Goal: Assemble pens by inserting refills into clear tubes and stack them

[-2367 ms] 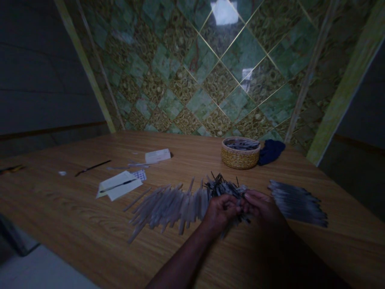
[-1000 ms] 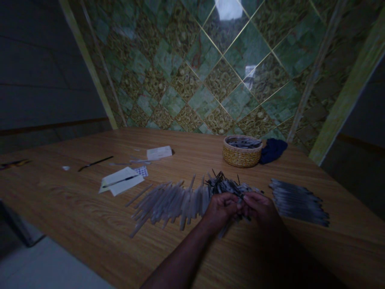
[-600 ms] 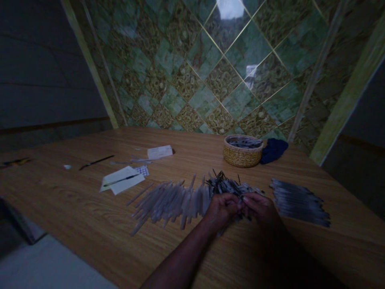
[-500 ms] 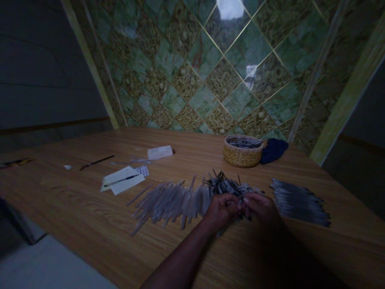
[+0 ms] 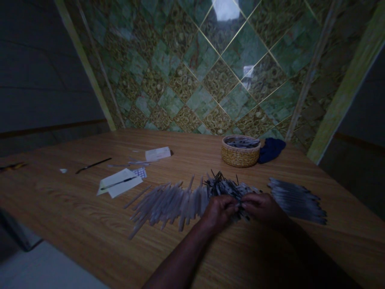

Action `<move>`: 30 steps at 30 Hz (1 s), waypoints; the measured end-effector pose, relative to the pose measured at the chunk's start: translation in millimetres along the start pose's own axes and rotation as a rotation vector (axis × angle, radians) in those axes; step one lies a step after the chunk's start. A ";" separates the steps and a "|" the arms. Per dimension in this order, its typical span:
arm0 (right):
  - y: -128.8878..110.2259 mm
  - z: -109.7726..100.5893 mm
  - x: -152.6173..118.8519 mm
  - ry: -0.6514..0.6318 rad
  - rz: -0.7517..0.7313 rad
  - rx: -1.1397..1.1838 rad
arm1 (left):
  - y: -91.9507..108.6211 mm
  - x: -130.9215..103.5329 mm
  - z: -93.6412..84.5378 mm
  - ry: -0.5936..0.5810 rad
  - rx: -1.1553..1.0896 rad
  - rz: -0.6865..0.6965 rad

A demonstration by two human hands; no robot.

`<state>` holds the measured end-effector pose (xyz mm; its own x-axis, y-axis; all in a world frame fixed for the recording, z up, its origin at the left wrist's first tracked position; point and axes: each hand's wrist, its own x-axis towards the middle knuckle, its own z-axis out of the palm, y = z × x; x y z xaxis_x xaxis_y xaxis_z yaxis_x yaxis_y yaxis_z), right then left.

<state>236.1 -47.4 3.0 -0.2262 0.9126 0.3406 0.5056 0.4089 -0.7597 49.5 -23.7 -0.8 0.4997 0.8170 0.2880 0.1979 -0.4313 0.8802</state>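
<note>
My left hand and my right hand meet at the front of a jumbled pile of dark pen parts. Both are closed in a pinch, fingertips almost touching, around a small dark pen part mostly hidden by the fingers. Left of the pile lies a loose row of clear, whitish pen barrels. To the right of my right hand, pens with dark insides lie side by side in a neat row.
Behind the pile stands a woven basket filled with pens, beside a dark blue cloth. Farther left are a small white box, papers with a pen on top, and a thin dark stick. A tiled wall borders the table.
The view has shifted slightly. My fingertips have drawn closer together over the small piece, and my right hand lies flatter. The rows and the basket appear unchanged.
</note>
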 end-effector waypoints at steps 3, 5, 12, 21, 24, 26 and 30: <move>-0.9 -1.3 0.4 -0.059 0.001 -0.037 | -1.3 0.6 -2.1 -0.029 0.127 0.055; 0.0 -0.2 -0.3 -0.095 0.035 -0.025 | -0.7 0.5 -2.8 -0.051 0.181 0.085; 6.8 5.8 -2.3 -0.138 0.174 0.153 | 4.4 -0.7 -2.4 -0.064 0.229 0.089; 9.4 8.6 0.3 -0.109 0.197 0.208 | 3.7 -0.2 -4.1 -0.080 0.270 0.067; 7.5 9.2 0.2 -0.075 0.219 0.187 | 3.7 -0.3 -3.8 -0.067 0.267 0.056; 7.2 9.4 -0.1 -0.071 0.247 0.253 | 3.3 -0.4 -3.5 -0.047 0.250 0.043; 7.0 10.1 -0.3 -0.100 0.242 0.289 | 2.1 -0.2 -3.2 -0.054 0.241 0.040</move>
<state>231.3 -44.8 -8.0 -0.2164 0.9724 0.0871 0.3026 0.1516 -0.9410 47.2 -23.6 2.2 0.5539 0.7785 0.2951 0.3689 -0.5472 0.7513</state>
